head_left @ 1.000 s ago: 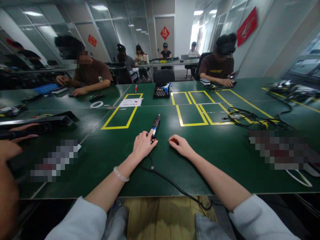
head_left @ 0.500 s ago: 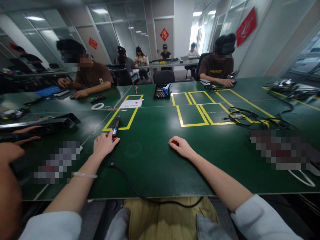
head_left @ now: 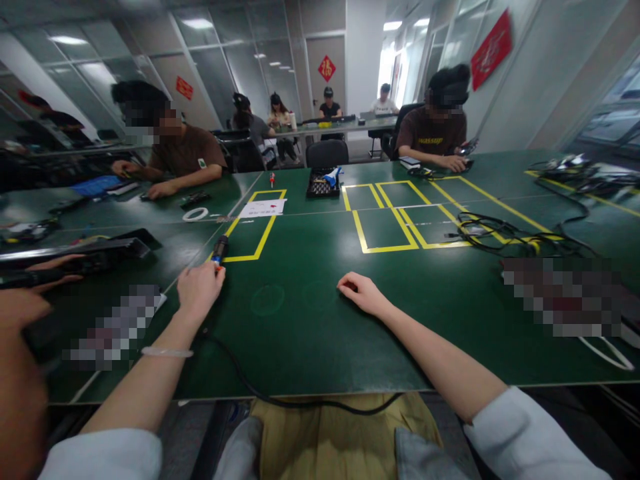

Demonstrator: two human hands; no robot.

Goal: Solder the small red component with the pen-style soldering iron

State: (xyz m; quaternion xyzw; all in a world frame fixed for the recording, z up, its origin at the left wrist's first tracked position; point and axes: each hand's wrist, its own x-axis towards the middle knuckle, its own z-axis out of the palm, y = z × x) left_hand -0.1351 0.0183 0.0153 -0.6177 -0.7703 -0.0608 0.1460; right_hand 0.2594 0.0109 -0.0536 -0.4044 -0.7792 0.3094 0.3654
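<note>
My left hand (head_left: 200,288) is closed around the near end of a dark cylindrical tool (head_left: 219,250) with a blue band. The tool points away from me, over the near left corner of a yellow taped rectangle (head_left: 242,259), and the fingers hide its lower part. A black cable (head_left: 235,367) runs from beside this wrist over the table edge towards my lap. On the green table (head_left: 295,353), my right hand (head_left: 365,293) rests with its fingers curled in and nothing visible in them.
A white paper (head_left: 263,208) lies across the taped rectangle. Beyond are a small red screwdriver (head_left: 272,179) and a black tray (head_left: 320,185) with a blue-and-white item. Coiled black cables (head_left: 493,233) lie to the right. People sit around, one close at my left.
My left hand has moved left and slightly towards me, taking the dark cylindrical tool with it. The cable by its wrist has shifted left too. My right hand stays in place.
</note>
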